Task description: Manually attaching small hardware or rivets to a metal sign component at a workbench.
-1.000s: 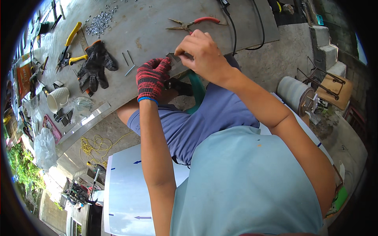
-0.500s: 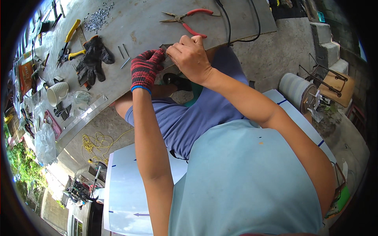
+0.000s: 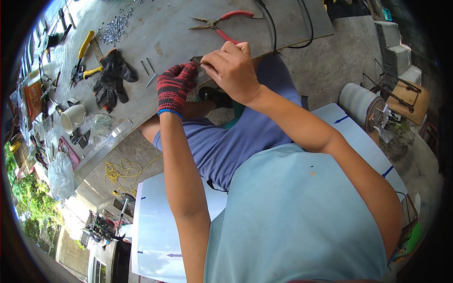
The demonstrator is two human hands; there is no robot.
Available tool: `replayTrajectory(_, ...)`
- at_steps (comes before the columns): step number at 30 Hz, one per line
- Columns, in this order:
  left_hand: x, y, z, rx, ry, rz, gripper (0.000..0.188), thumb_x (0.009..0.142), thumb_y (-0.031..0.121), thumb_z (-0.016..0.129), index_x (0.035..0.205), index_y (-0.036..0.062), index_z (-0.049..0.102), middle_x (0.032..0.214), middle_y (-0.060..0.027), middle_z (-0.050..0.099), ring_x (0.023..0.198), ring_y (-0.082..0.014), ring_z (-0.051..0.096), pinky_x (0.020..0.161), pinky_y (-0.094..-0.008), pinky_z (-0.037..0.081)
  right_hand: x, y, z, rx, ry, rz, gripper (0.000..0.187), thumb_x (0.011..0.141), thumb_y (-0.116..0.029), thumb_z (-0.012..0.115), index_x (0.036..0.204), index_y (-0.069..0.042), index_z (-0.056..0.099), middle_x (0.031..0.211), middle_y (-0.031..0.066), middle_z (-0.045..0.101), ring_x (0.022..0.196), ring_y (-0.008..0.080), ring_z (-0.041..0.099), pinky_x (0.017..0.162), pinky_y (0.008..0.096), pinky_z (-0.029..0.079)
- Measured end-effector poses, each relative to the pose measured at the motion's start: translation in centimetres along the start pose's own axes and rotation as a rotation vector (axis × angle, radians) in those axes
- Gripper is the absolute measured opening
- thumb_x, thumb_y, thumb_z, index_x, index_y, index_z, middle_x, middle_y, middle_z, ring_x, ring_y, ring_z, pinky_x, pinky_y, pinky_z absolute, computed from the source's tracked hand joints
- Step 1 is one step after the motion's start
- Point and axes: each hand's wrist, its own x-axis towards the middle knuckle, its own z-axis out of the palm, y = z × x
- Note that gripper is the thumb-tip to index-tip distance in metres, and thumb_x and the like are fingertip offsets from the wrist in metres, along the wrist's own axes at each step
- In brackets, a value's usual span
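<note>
At the near edge of the grey metal table, my left hand [image 3: 174, 88], in a red and black striped knit glove, is closed on a small flat piece of dark metal [image 3: 196, 60]. My bare right hand [image 3: 232, 71] is just right of that piece, its thumb and fingers pinched together. Whatever lies between those fingertips is hidden. Beyond it lie long-nose pliers [image 3: 237, 14] with red handles, jaws apart. A few thin metal rods [image 3: 151, 80] rest left of my gloved hand. Farther left lies a dark work glove [image 3: 113, 75].
Yellow-handled cutters [image 3: 86, 44] lie near a pile of small shiny metal bits [image 3: 113, 30]. A white cup [image 3: 72, 119] and plastic bags [image 3: 61, 177] crowd the table's left side. A black cable [image 3: 311, 28] hangs over the right edge. Yellow cord [image 3: 121, 174] is tangled on the floor.
My right fingertips have shifted slightly, and more of the dark metal piece shows between the hands. My left hand keeps its hold. The whole view has shifted a little.
</note>
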Motion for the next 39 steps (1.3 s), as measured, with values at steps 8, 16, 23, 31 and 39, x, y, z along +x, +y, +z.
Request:
replayTrajectory(8,0.3,-0.8,-0.2,0.013,-0.008,0.039,0.032,0.089,0.029,0.076,0.105,0.0011,0.076,0.085,-0.0081,0.076,0.063,-0.0134,0.065,0.059,-0.0281,0.052,9.0,4.9,-4.4,0.313,0.281,0.275,0.007,0.085,-0.01,0.073,0.09,-0.006,0.07,0.081,0.007,0.07,0.065,0.0218,0.062,0.063,0.0336,0.051)
replayTrajectory(16,0.4,-1.0,-0.1,0.022,0.003,0.035,0.03,0.09,0.028,0.076,0.103,0.0011,0.075,0.083,-0.0084,0.075,0.06,-0.0134,0.064,0.057,-0.0285,0.052,15.5,5.7,-4.1,0.456,0.243,0.446,0.012,0.088,-0.01,0.07,0.097,-0.002,0.069,0.084,0.0093,0.072,0.066,0.0208,0.064,0.064,0.0335,0.051)
replayTrajectory(23,0.7,-1.3,0.0,-0.001,-0.015,0.037,0.029,0.092,0.027,0.074,0.102,-0.0004,0.073,0.082,-0.0086,0.073,0.057,-0.0136,0.062,0.053,-0.0276,0.049,14.9,11.8,-6.2,0.231,0.4,0.416,0.009,0.088,-0.007,0.068,0.095,-0.002,0.067,0.084,0.01,0.07,0.071,0.0239,0.065,0.067,0.036,0.051)
replayTrajectory(31,0.7,-1.5,0.0,-0.064,0.004,0.033,0.028,0.091,0.025,0.075,0.101,-0.0014,0.074,0.082,-0.0093,0.073,0.058,-0.0136,0.061,0.054,-0.0282,0.05,11.1,18.3,-10.1,0.17,0.481,0.589,0.011,0.092,-0.01,0.067,0.097,-0.001,0.068,0.081,0.0096,0.07,0.066,0.0222,0.065,0.064,0.0346,0.051)
replayTrajectory(39,1.1,-1.6,-0.2,-0.004,0.025,0.011,0.028,0.092,0.025,0.076,0.102,-0.0007,0.072,0.082,-0.0096,0.072,0.055,-0.0148,0.061,0.051,-0.0281,0.05,2.4,23.2,-14.9,-0.047,0.493,0.602,0.012,0.093,-0.005,0.064,0.103,0.0,0.064,0.094,0.0129,0.068,0.079,0.0259,0.067,0.071,0.0365,0.053)
